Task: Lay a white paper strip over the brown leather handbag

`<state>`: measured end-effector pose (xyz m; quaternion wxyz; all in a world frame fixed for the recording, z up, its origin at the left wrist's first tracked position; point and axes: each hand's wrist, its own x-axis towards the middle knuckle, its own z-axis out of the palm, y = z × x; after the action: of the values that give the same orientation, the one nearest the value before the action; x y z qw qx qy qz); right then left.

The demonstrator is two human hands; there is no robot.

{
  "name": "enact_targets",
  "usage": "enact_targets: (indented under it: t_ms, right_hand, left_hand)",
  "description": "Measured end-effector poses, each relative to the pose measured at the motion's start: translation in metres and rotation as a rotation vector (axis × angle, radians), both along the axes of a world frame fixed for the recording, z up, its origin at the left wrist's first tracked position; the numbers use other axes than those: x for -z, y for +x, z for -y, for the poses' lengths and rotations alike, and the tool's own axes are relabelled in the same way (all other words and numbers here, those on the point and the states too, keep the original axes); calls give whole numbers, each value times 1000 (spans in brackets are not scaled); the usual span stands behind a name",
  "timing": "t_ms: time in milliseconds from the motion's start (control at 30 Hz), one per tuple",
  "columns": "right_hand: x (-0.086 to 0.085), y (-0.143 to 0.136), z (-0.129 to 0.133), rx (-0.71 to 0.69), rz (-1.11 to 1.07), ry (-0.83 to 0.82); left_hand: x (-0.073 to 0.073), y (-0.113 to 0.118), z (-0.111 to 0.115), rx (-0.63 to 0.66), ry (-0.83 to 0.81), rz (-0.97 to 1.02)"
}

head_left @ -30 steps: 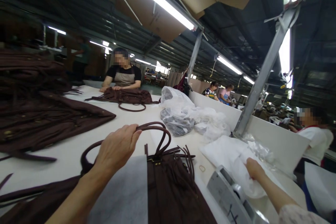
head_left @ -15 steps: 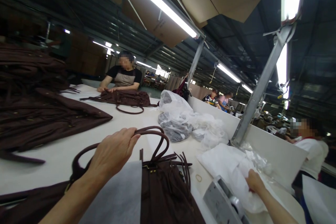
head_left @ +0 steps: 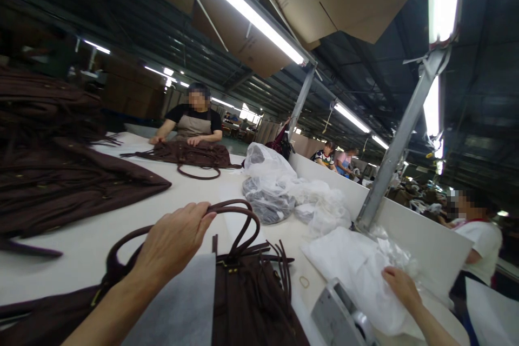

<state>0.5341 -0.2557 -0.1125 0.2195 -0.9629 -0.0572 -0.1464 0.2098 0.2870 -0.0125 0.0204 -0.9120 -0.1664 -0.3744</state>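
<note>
My left hand (head_left: 176,238) is closed on the handles (head_left: 239,211) of a dark brown handbag (head_left: 251,286) that lies on the table in front of me. The bag has tassels and small gold-coloured fittings. A pale grey sheet (head_left: 174,303) lies over part of it, under my wrist. Off to the right, my right hand (head_left: 401,286) has its fingers curled on thin white wrapping sheets (head_left: 357,265); the fingertips are partly hidden. Between the hands stands a grey tape dispenser-like device (head_left: 338,313), and a small rubber band (head_left: 304,281) lies beyond it.
More brown bags (head_left: 81,178) are heaped at the left. Across the table (head_left: 190,189) a person (head_left: 197,119) handles another brown bag (head_left: 186,154). Clear plastic bags (head_left: 270,194) sit along the white partition (head_left: 430,243), near a metal post (head_left: 389,162). Another person (head_left: 480,238) stands at the right.
My right hand has shifted slightly on the white sheets, with its back turned more upward. The left hand keeps its grip on the handles. Across the table, the person's head has come up.
</note>
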Motion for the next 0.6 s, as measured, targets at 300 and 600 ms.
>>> enact_targets:
  t_ms: [300, 600]
  right_hand:
    - [-38, 5, -13, -45, 37, 582]
    - [-120, -164, -224, -728, -773, 830]
  left_hand:
    - [2, -4, 0, 1, -44, 15]
    - [6, -22, 12, -27, -158, 63]
